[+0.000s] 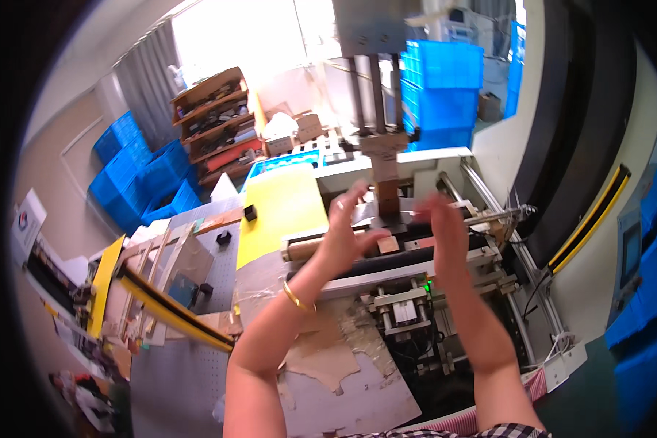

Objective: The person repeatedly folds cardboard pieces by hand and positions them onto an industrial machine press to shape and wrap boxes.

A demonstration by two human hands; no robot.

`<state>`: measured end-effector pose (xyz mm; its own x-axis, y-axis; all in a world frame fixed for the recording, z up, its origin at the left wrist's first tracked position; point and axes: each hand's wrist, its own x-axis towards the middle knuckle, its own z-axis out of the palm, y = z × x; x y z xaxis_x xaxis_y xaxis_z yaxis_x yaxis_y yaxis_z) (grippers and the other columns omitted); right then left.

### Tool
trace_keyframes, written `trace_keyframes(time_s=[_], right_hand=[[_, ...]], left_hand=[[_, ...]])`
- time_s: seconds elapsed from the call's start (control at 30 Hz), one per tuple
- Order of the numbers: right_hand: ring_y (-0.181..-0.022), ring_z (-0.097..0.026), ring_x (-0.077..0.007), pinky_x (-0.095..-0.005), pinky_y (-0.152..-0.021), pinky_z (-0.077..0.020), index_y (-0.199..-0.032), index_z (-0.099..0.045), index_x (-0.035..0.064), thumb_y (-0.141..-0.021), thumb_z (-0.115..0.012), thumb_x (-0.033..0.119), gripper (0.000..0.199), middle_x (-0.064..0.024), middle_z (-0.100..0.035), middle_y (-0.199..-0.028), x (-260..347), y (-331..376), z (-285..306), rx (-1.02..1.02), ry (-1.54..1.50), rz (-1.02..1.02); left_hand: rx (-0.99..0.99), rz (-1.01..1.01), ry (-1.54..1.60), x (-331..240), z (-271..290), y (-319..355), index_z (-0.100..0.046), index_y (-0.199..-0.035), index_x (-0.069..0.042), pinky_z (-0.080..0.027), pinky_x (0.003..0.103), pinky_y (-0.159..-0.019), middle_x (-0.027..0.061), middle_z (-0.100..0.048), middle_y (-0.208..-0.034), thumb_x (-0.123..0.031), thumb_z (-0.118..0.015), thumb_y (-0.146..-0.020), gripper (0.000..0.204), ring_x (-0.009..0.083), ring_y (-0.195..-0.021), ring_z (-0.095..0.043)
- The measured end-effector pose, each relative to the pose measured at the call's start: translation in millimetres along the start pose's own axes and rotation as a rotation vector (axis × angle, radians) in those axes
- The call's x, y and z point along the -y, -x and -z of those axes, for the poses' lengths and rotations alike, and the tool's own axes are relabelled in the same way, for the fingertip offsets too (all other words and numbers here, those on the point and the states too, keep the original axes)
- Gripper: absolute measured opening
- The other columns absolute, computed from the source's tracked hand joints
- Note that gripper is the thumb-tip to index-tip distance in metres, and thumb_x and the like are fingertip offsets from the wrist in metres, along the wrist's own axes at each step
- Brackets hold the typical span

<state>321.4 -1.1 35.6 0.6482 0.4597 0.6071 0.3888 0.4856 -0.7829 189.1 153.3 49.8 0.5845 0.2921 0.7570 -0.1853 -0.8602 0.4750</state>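
Note:
Both my hands are raised over a box-forming machine. My left hand has its fingers spread and holds nothing; a gold bangle circles its wrist. My right hand is also open, palm turned inward, slightly blurred. Between and behind the hands a brown cardboard form hangs under the machine's vertical press column. A small tan block lies on the machine bed just between my hands, touching neither.
A yellow sheet lies on the table to the left, with small black parts by it. Torn brown paper covers the near plate. Blue crates stack behind; a wooden shelf stands far left. Yellow-black bars flank the machine.

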Motion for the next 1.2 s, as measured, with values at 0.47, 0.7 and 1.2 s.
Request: trace_keyframes(time_s=[0.47,0.7,1.2], right_hand=[[-0.099,-0.061,-0.0106,-0.0231,-0.090,-0.0463,-0.116,-0.065,-0.0021,-0.099,-0.056,0.016,0.026,-0.0047,-0.070,-0.103,139.1,381.8,-138.5,1.487,-0.192,-0.813],[-0.098,-0.067,-0.0241,-0.0318,-0.087,-0.0514,-0.120,-0.063,0.0038,-0.098,-0.058,0.023,0.030,-0.0131,-0.069,-0.107,161.4,442.6,-261.2,1.883,-0.185,-0.284],[-0.104,-0.064,-0.0310,-0.0366,-0.091,-0.0508,-0.123,-0.060,0.0032,-0.099,-0.053,0.023,0.032,-0.0157,-0.066,-0.114,196.1,470.8,-298.2,2.084,-0.155,-0.032]], left_hand=[[-0.938,1.130,-0.528,-94.7,358.8,609.8,-0.070,-0.091,0.000,-0.049,0.028,-0.061,0.0048,-0.065,-0.069,-0.023,-0.067,-0.089,0.023,0.0088,-0.065,-0.058],[-1.027,2.209,-1.169,-316.0,444.7,950.3,-0.058,-0.121,-0.003,-0.050,0.046,-0.093,0.0207,-0.058,-0.118,-0.009,-0.065,-0.084,0.038,0.0392,-0.113,-0.056],[-0.706,2.118,-1.379,-342.6,476.3,982.9,-0.061,-0.094,-0.003,-0.053,0.047,-0.080,0.0169,-0.069,-0.093,-0.007,-0.079,-0.070,0.030,0.0390,-0.093,-0.066]])
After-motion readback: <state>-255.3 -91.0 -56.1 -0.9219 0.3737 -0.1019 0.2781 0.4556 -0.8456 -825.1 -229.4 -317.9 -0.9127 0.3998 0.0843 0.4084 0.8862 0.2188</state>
